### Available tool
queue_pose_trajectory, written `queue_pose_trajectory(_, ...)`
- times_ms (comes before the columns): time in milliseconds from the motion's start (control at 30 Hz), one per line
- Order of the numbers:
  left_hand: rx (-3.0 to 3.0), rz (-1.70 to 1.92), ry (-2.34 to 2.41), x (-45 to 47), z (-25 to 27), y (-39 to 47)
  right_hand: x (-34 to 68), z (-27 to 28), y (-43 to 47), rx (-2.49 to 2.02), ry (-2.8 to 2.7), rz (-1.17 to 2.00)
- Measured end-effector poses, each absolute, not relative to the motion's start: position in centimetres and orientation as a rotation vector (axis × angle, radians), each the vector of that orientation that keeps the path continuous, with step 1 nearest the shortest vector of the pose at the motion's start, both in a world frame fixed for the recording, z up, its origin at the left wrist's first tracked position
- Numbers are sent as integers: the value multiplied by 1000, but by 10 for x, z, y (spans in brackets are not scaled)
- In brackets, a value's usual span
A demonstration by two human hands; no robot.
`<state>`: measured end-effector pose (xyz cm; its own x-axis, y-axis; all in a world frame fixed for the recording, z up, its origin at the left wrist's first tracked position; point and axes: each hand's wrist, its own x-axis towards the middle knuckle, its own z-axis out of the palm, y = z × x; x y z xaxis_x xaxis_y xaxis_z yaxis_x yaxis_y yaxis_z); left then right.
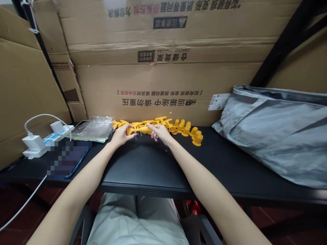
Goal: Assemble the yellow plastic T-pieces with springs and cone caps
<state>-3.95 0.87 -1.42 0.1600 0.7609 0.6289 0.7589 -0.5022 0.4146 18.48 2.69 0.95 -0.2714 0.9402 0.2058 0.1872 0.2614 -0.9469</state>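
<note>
Near the back of the black table, my left hand has its thumb and fingers closed round a yellow plastic piece with a flared, cup-like end. My right hand is at the other end of the same row of yellow plastic; its thumb and forefinger pinch at a rounded yellow part, the other fingers curled. Whether the two held parts are joined cannot be made out. Behind the hands lie several yellow T-shaped handles, with thin metal spirals showing below. To the right stand several yellow bell-shaped caps.
A cardboard box wall closes off the back. At left are clear plastic bags, a dark phone-like slab, and a power strip with a white charger and cable. A grey fabric bag covers the right side.
</note>
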Motion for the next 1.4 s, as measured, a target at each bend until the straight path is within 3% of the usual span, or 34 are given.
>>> queue_pose_trajectory(367,2385,1252,1582,-40,-15,11,186,9,29,-1141,-1649,1212)
queue_pose_trajectory(567,2373,1248,1602,-43,-18,14,194,5,37,-977,-1706,1317)
queue_pose_trajectory(1400,2400,1256,1638,-41,-16,9,190,1,37,-910,-1734,1185)
